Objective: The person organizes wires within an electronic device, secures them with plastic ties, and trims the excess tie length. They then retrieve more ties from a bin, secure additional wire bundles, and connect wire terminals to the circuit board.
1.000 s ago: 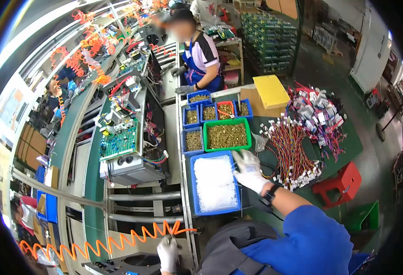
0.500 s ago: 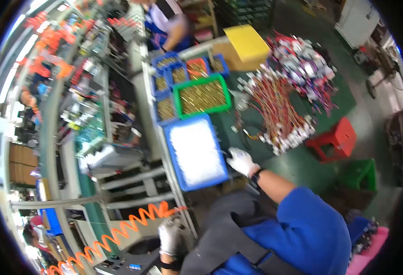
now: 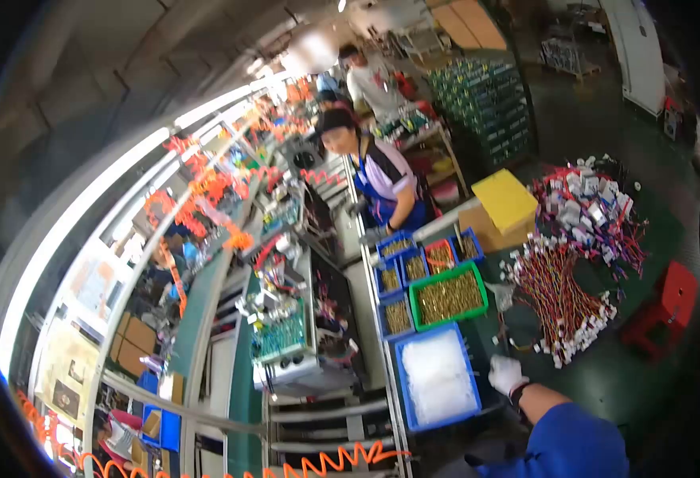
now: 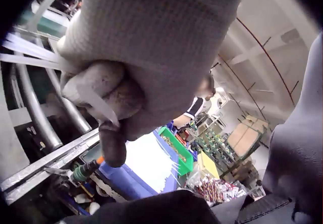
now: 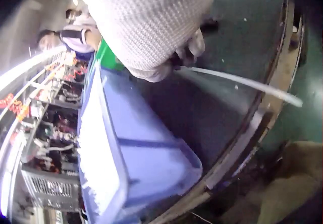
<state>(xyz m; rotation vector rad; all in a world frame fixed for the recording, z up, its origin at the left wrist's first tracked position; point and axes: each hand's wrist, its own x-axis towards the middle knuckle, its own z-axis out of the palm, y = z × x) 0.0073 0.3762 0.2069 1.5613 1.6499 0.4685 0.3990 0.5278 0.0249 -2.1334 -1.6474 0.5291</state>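
Observation:
In the right wrist view, my gloved right hand [image 5: 156,32] pinches one white cable tie [image 5: 247,84] that sticks out to the right. That hand hovers beside a blue bin [image 5: 146,133]; in the head view it is at the bin's right side. White cable ties [image 3: 437,378] fill this bin. My gloved left hand [image 4: 141,47], seen only in the left wrist view, curls its fingers around several white cable ties [image 4: 30,55]. Their ends stick out to the left, and one crosses the fingers. The coil of an orange air hose [image 3: 326,462] runs along the bottom of the head view.
Beyond the bin stand a green bin [image 3: 418,307] of brass-coloured parts and several small blue bins. Wire bundles [image 3: 565,295] lie to the right, near a red stool [image 3: 668,311]. An open metal unit with a circuit board [image 3: 282,338] sits on the line at left. Another person [image 3: 390,179] stands ahead.
My right hand has drawn back from the bin's far right corner, its fingers now curled. The head view has swung up and left, and my left hand has dropped out of it.

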